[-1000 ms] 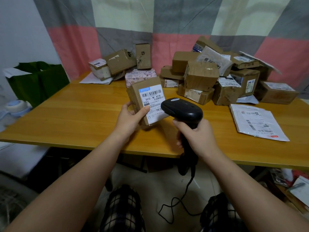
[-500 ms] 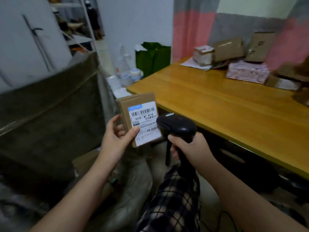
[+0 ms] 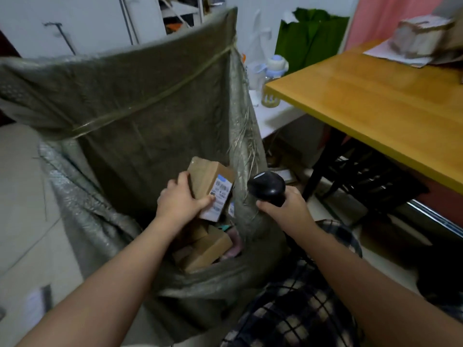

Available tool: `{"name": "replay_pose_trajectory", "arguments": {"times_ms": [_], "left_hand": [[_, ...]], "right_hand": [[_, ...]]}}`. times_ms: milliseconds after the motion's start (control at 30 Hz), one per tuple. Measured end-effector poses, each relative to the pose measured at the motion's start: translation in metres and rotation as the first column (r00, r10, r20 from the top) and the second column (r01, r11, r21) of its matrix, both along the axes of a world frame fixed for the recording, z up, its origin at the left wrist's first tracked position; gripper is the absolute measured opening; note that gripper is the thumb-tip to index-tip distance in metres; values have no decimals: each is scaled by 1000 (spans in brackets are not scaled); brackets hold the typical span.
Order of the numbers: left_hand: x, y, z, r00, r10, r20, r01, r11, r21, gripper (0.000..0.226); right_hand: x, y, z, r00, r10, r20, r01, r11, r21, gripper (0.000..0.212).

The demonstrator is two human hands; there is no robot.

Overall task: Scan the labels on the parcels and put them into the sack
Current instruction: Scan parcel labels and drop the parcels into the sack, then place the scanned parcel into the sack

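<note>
Left hand [image 3: 181, 201] grips brown parcel [image 3: 204, 179], thumb curled onto its white barcode label [image 3: 221, 192], holding it tilted over open mouth of grey-green woven sack [image 3: 140, 116]. More cardboard parcels [image 3: 208, 249] lie inside sack, at 6 o'clock from held one. Right hand [image 3: 285, 209], at 3 o'clock from held parcel, wraps fingers tight round handle of black scanner [image 3: 266, 187], just outside sack's rim. Yellow wooden table [image 3: 375, 96] at 2 o'clock of frame; green bag [image 3: 310, 38] at 1 o'clock.

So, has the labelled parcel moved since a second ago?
Yes. The parcel, gripped by the left hand, has gone from above the table leftward to over the open sack.
</note>
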State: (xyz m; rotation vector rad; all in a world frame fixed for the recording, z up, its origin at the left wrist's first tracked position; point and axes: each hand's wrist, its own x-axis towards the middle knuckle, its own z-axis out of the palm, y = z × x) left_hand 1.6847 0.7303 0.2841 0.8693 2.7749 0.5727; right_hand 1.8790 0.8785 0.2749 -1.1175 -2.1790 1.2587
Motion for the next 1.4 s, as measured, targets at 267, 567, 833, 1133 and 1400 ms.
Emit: {"name": "replay_pose_trajectory", "arguments": {"times_ms": [267,567,833,1133,1400], "left_hand": [[-9,-25,-51,954,-197,-225,34,818,-575,79],[0,-9,-47,930,-220,-295,78,901,-426,73],[11,14,-21,934,-266,-240,196,940,-280,47],[117,124,55,775,-536,-334,602,787,132,38],[288,223,113,437,-827,-354,899,394,190,40]], "right_hand": [[2,-1,-10,999,36,21,-37,996,85,34],[-3,-6,-18,997,56,53,-60,995,76,27],[17,8,-12,1000,4,23,-6,997,80,19],[131,41,61,944,-324,-70,330,901,281,26],[296,50,130,762,-601,-240,646,684,339,21]]}}
